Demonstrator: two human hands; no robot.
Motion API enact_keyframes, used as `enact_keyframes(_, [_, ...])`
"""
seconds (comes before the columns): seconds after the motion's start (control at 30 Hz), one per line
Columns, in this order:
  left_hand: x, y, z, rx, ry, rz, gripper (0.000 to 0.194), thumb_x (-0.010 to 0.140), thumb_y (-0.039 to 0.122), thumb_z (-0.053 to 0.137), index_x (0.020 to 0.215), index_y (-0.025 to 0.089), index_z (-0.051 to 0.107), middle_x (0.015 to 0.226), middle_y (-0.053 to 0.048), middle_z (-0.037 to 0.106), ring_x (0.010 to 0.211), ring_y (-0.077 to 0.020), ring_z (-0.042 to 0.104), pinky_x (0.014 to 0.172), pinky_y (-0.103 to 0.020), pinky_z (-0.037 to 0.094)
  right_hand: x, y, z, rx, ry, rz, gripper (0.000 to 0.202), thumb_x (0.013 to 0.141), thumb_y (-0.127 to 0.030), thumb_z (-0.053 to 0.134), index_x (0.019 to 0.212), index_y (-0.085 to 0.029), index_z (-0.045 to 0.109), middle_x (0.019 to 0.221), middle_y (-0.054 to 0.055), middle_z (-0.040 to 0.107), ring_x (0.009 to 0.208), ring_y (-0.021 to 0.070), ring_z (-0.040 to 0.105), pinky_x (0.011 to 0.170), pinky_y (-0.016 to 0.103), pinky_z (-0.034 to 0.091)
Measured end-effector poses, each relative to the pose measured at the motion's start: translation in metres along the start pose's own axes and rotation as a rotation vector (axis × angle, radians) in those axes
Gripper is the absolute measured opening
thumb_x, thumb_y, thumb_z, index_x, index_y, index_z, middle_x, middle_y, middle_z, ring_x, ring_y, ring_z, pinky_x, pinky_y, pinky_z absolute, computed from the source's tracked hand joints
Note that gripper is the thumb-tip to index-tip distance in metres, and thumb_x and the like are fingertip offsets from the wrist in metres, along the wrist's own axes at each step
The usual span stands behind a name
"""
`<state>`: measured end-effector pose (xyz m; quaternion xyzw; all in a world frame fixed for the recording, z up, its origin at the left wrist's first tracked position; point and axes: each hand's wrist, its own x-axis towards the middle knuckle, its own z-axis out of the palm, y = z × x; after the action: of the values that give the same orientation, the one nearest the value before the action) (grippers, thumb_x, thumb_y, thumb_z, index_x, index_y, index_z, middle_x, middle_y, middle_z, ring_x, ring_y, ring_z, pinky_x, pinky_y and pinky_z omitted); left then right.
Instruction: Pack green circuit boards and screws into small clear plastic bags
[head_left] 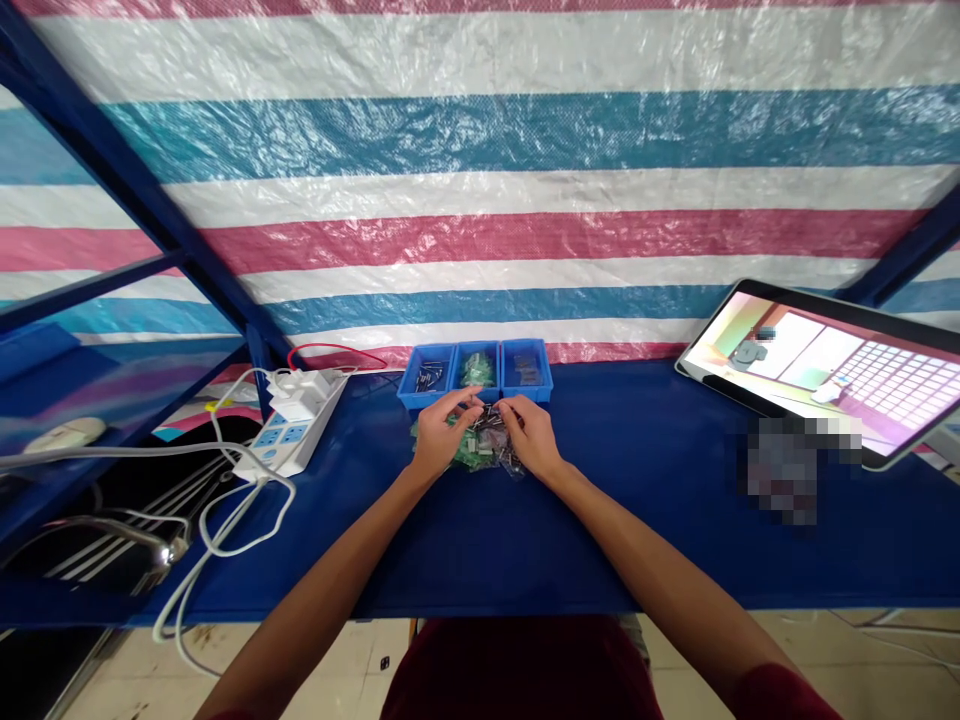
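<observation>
My left hand (pixel 441 432) is over the left side of a small mixed pile (pixel 480 450) on the blue table. Its thumb and fingertips are pinched together; what they hold is too small to make out. At the pile's right side, my right hand (pixel 532 436) has its fingers curled down and closed among dark, screw-like pieces. The pile also has green pieces and clear plastic ones. Just behind stand three joined blue bins: the left bin (pixel 420 401) holds metal screws, the middle one green pieces (pixel 477 368), and the right bin (pixel 536 394) greyish clear pieces.
A white power strip (pixel 289 440) with plugged-in adapters and looping white cables (pixel 217 535) lies to the left. On the right, a lit tablet-like screen (pixel 825 365) leans at the back, with a blurred-out patch before it. A striped plastic sheet (pixel 525 240) hangs behind the table.
</observation>
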<state>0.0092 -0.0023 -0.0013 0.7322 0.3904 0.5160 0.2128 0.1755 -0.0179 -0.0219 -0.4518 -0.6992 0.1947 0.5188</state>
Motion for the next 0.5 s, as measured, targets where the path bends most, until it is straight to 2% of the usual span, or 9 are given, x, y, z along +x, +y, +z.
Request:
enact_keyframes(0.13, [0.0000,-0.0013,-0.0017,-0.018,-0.013,-0.015,0.029,0.089,0.036,0.053,0.103,0.016,0.068,0.082,-0.005,0.070,0.066,-0.0127,0.062,0.064,-0.023,0.052,0.0003,-0.0005,0.0000,0.017,-0.001,-0.006,0.034,0.096,-0.035,0.036,0.092,-0.017,0.065,0.078,0.004,0.062,0.065,0.0142,0.055,0.063,0.025,0.042])
enact_keyframes(0.27, [0.0007,-0.0009,-0.0015,-0.065,-0.028,-0.022,0.035,0.094,0.039,0.043,0.094,0.015,0.068,0.073,-0.004,0.067,0.061,-0.0121,0.059,0.061,-0.023,0.051,0.0009,-0.0008,-0.0005,0.003,0.015,-0.003,0.031,0.095,-0.035,0.038,0.098,-0.018,0.064,0.084,0.005,0.063,0.069,0.0147,0.056,0.066,0.026,0.044])
enact_keyframes(0.37, [0.0011,0.0024,-0.0004,-0.099,-0.065,-0.039,0.036,0.094,0.039,0.043,0.089,0.014,0.068,0.067,-0.002,0.063,0.059,-0.0115,0.058,0.061,-0.023,0.049,-0.0002,0.0003,-0.0003,-0.001,-0.001,-0.011,0.030,0.094,-0.037,0.041,0.105,-0.019,0.063,0.086,0.005,0.063,0.069,0.0147,0.056,0.066,0.026,0.045])
enact_keyframes(0.5, [0.0005,0.0053,0.0014,-0.135,-0.081,-0.057,0.039,0.093,0.043,0.043,0.086,0.015,0.068,0.061,-0.001,0.058,0.057,-0.0116,0.055,0.058,-0.023,0.047,-0.0033,0.0011,0.0004,0.027,-0.039,-0.026,0.029,0.094,-0.038,0.043,0.103,-0.020,0.064,0.086,0.005,0.062,0.067,0.0138,0.056,0.065,0.026,0.046])
